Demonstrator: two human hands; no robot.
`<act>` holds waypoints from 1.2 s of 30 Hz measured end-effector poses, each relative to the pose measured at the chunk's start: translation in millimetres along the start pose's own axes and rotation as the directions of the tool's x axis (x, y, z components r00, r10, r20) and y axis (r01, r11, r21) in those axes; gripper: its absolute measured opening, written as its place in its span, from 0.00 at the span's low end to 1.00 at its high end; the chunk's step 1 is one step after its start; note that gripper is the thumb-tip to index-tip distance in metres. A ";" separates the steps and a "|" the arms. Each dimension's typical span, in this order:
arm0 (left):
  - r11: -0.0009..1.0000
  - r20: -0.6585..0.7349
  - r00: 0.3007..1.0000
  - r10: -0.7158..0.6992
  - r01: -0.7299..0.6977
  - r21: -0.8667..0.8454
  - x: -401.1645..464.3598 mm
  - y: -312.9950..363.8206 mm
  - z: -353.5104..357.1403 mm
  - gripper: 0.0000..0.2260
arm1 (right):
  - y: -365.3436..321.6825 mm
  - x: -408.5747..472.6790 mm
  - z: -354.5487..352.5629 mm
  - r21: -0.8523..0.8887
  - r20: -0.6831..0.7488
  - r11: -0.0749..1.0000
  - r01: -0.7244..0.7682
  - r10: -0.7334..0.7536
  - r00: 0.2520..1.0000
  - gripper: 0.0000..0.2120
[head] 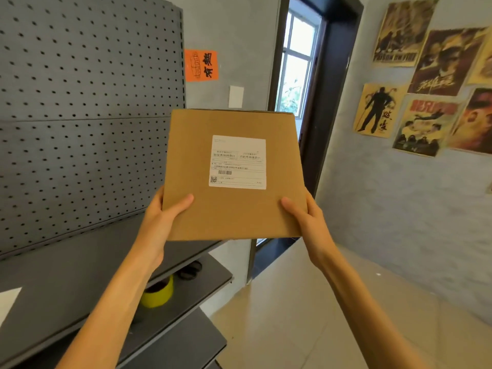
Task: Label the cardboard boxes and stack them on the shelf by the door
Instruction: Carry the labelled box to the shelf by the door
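From my head camera, I hold the cardboard box (pixel 234 177) up in front of me with both hands, above the outer end of the grey shelf (pixel 66 265) and in front of the doorway (pixel 300 75). My left hand (pixel 162 219) grips its lower left edge, thumb curled over the top face, fingers hidden underneath. My right hand (pixel 306 217) grips the lower right edge the same way. A white label (pixel 237 162) is stuck flat on the box's upper face. Below, on a lower shelf board, stands a yellow tape roll (pixel 158 292), with black scissors (pixel 190 270) just behind it. Posters (pixel 415 83) hang on the right wall.
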State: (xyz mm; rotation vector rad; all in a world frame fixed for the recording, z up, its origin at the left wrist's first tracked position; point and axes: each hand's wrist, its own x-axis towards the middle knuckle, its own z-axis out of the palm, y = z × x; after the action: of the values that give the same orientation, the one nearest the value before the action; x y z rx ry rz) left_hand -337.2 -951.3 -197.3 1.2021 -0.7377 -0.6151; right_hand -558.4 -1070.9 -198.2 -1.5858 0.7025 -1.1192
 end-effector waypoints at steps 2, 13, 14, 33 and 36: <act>1.000 -0.015 1.000 0.005 -0.005 0.000 24.4 -2.4 6.5 0.23 | 2.7 30.8 -0.2 0.004 0.018 1.000 0.006 -0.006 1.000 0.27; 0.995 -0.288 0.958 0.006 0.023 0.100 91.9 -11.1 -18.3 0.24 | 49.3 151.8 56.8 0.065 0.255 0.996 -0.061 0.042 0.966 0.29; 0.993 -0.326 0.945 0.006 0.032 0.111 94.3 -13.0 -22.1 0.24 | 52.2 160.0 63.5 0.069 0.289 0.995 -0.067 0.044 0.956 0.29; 0.886 -0.613 0.695 -0.376 0.463 -0.019 113.8 -81.1 -38.9 0.21 | 157.2 230.4 120.8 -0.189 0.543 0.900 -0.393 0.429 0.722 0.25; 0.875 -0.629 0.668 -0.397 0.483 -0.038 116.0 -88.1 -41.9 0.19 | 166.7 233.3 125.6 -0.226 0.559 0.879 -0.420 0.470 0.683 0.26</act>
State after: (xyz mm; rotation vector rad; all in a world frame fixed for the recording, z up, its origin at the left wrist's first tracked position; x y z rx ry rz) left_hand -235.5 -1037.2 -269.7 1.6159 0.1007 -0.5127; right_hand -335.9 -1271.9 -288.2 -1.5925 0.6460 -0.1869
